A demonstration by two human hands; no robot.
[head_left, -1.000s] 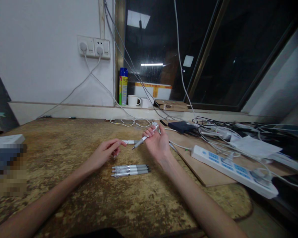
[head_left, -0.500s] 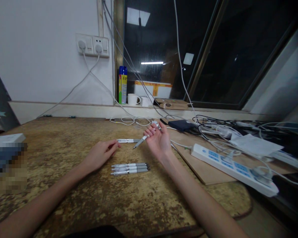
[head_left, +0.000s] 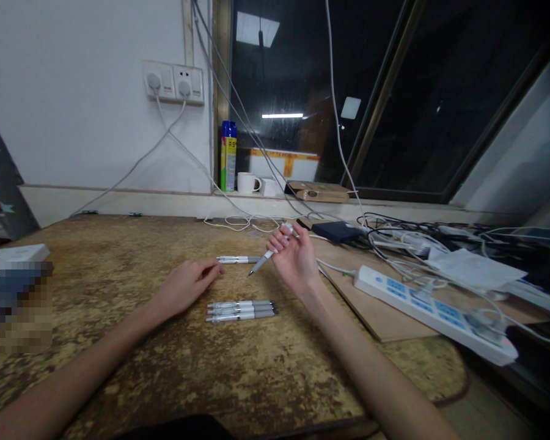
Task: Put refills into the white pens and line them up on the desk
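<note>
My right hand (head_left: 296, 260) is raised above the table, palm turned up, with its fingers closed round a white and grey pen (head_left: 261, 261). That pen tilts, its point aimed down and to the left. On the wooden table (head_left: 132, 366) rests my left hand (head_left: 187, 284), its fingers loosely bent and the thumb a little apart. Its fingertips lie at the left end of another pen (head_left: 238, 260); whether they touch it I cannot tell. Nearer to me, several matching pens (head_left: 241, 310) lie side by side, grey grips to the right.
A white power strip (head_left: 433, 315) lies on a brown board (head_left: 371, 305) at the right, among tangled cables (head_left: 394, 238) and a dark box (head_left: 337, 231). A spray can (head_left: 228, 156) and a white mug (head_left: 247, 183) stand on the sill. A white box (head_left: 16, 252) is at the left.
The whole view has shifted slightly. Both hands keep nearly the same pose, the right one still holding its pen, and the pens on the table stay put.
</note>
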